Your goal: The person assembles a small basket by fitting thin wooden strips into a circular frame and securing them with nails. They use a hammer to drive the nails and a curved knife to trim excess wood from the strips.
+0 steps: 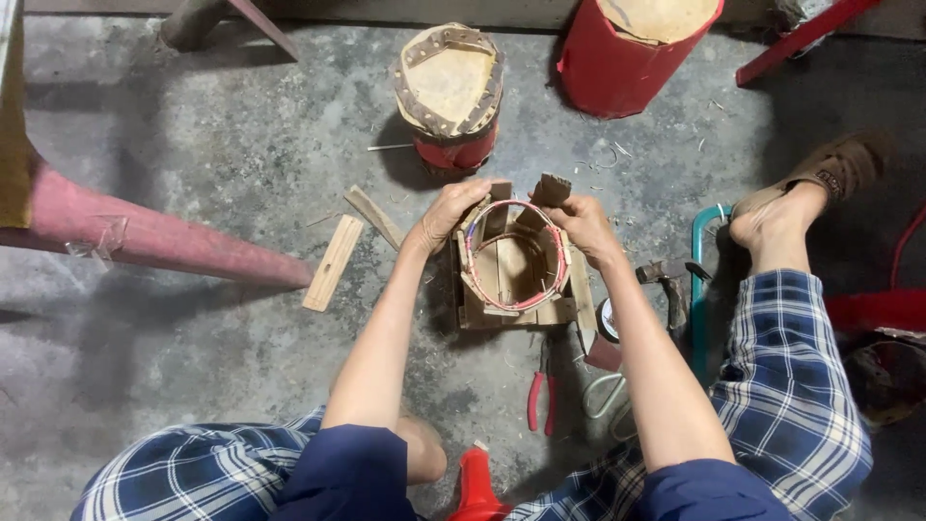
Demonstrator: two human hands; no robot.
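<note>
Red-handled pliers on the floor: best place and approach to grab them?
Grip the pliers by the two red handles, coming straight down from above. They lie flat on the concrete floor, handles toward the person, head pointing to the wooden ring assembly. The right hand probably has the shorter reach.

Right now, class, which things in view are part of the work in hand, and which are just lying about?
In hand:
- left hand and right hand, each with a grip on the ring of wooden slats
- red cord around the slats

Lying about:
- red-handled pliers
- two loose wooden strips
- small finished drum
- big red drum
- hammer
</note>
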